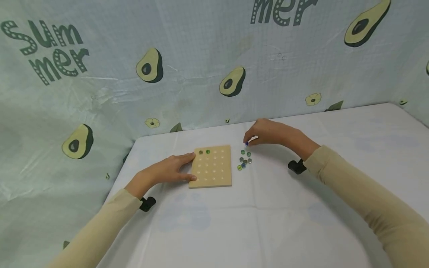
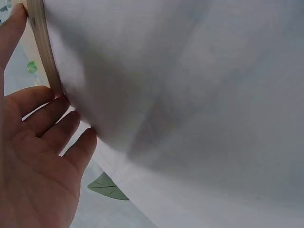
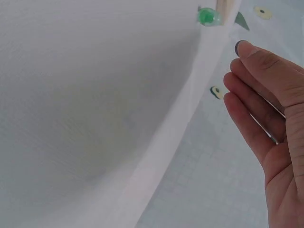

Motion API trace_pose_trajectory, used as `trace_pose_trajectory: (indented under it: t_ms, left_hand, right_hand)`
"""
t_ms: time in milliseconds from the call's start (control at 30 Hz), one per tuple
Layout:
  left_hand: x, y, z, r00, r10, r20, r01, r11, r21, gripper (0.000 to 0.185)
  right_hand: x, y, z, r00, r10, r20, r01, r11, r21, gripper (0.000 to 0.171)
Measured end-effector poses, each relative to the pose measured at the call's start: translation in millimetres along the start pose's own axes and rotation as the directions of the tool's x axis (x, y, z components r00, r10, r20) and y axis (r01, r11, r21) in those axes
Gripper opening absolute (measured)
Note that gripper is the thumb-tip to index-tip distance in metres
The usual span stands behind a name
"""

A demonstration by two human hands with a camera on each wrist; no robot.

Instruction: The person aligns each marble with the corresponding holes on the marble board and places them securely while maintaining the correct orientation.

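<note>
Cloth-covered table (image 1: 301, 223) first, white and smooth, backed by an avocado-print sheet (image 1: 151, 67). Near its far left part lies a square wooden board (image 1: 212, 166) drilled with rows of shallow holes, two green marbles (image 1: 204, 152) already seated in the back row. The board looks stiff and light, likely to skate on the cloth if nudged, so bracing it by its edge seems sensible. The left hand (image 1: 172, 169) does just that: fingers straight and relaxed, fingertips resting against the board's left edge, curled round nothing; the left wrist view shows them (image 2: 52, 111) touching the wooden rim.

Just right of the board sits a loose cluster of glass marbles (image 1: 245, 160), green, blue and clear. They look hard, slick and ready to roll, and too small for anything but a fingertip pinch across the middle. The right hand (image 1: 268, 132) hovers just behind the cluster, fingers bent downward, and thumb and forefinger appear to pinch one small blue marble (image 1: 246, 143) just above the cloth. The right wrist view shows a dark speck at one fingertip (image 3: 239, 46), which I judge to be that marble.
</note>
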State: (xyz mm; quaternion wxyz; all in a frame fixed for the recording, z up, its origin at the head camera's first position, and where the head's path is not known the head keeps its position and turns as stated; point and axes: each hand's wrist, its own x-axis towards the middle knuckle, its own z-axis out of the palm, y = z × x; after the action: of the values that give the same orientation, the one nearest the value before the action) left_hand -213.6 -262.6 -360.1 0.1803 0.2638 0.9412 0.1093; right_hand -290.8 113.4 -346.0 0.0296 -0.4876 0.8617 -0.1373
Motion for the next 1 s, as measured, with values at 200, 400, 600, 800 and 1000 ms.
trace_pose_trajectory:
  t_ms: [200, 400, 600, 800, 1000]
  left_hand:
    - [-4.3, -1.3, 6.3, 0.999, -0.048, 0.015, 0.048, 0.999, -0.007, 0.101]
    - [-6.9, -3.8, 12.7, 0.999, -0.039, 0.001, 0.039, 0.999, 0.018, 0.098]
    - [-8.1, -7.4, 18.1, 1.000, -0.022, -0.007, 0.022, 0.998, 0.055, 0.096]
    - [-7.7, -5.8, 18.6, 1.000, -0.005, 0.011, 0.004, 0.998, 0.059, 0.093]
    - [-6.7, -5.4, 19.2, 0.999, 0.016, 0.027, -0.017, 0.998, 0.057, 0.092]
  right_hand:
    - [-5, -5, -2, 0.998, -0.033, -0.057, 0.033, 0.999, 0.011, 0.019]
    - [-9, -9, -1, 0.993, -0.053, -0.108, 0.057, 0.998, 0.035, 0.018]
    - [-11, -12, 0, 0.988, -0.066, -0.141, 0.073, 0.996, 0.042, 0.018]
    - [-11, -16, 0, 0.985, -0.048, -0.165, 0.058, 0.997, 0.058, 0.018]
    - [-8, -20, 2, 0.985, -0.038, -0.165, 0.049, 0.997, 0.060, 0.018]
